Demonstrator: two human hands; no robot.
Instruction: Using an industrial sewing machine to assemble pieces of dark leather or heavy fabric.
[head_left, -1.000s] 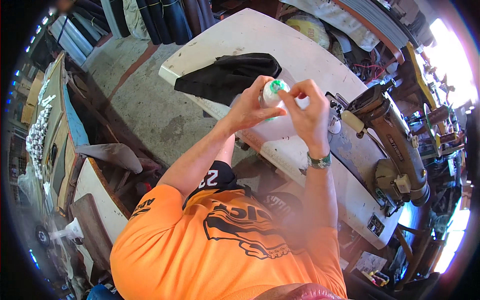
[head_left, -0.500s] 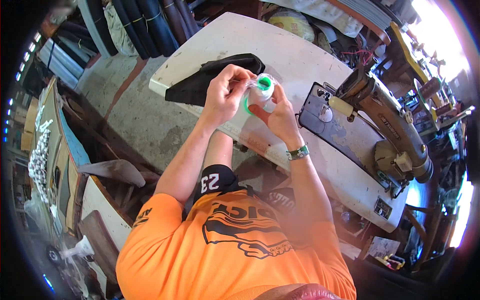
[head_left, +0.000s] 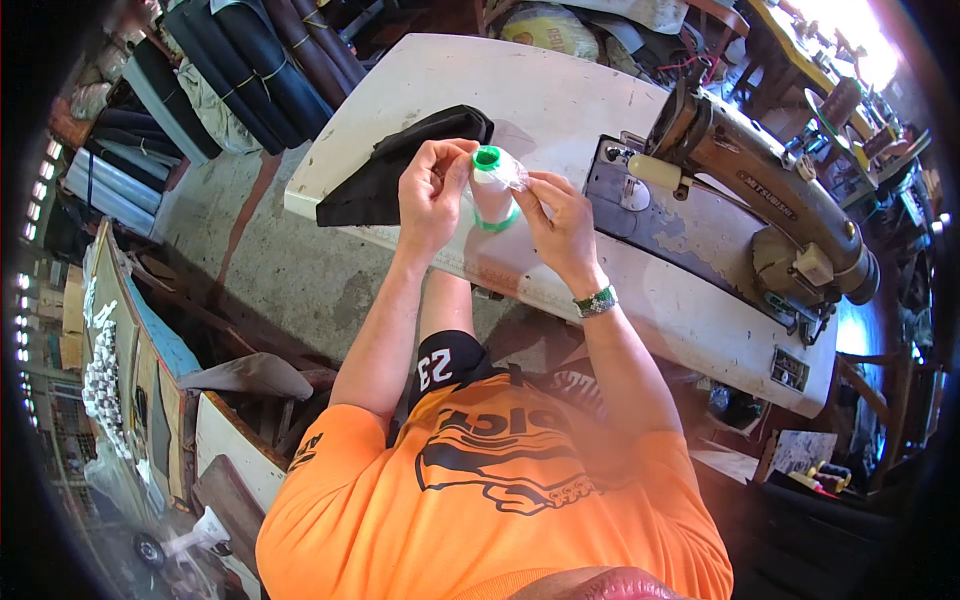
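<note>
A cone of white thread [head_left: 492, 195] with a green top and green base stands about upright at the front of the white table, between my hands. Clear plastic film [head_left: 508, 170] clings around its upper part. My right hand [head_left: 560, 225] pinches the film at the cone's right side. My left hand [head_left: 432, 195] is closed in a pinch beside the green top; what lies between its fingertips is too small to make out. Behind my left hand lies a folded black cloth [head_left: 365, 180].
An old brown sewing machine [head_left: 775, 190] takes up the right of the white table [head_left: 560, 90]. Dark rolls of material [head_left: 230, 80] lean at the back left. A bench with a blue edge [head_left: 165, 320] stands to my left, with a grey padded piece [head_left: 250, 376] jutting out.
My right hand has shifted from holding the cone's side to pinching the film. My left hand has stayed close to the cone's top. The whole view has turned slightly.
</note>
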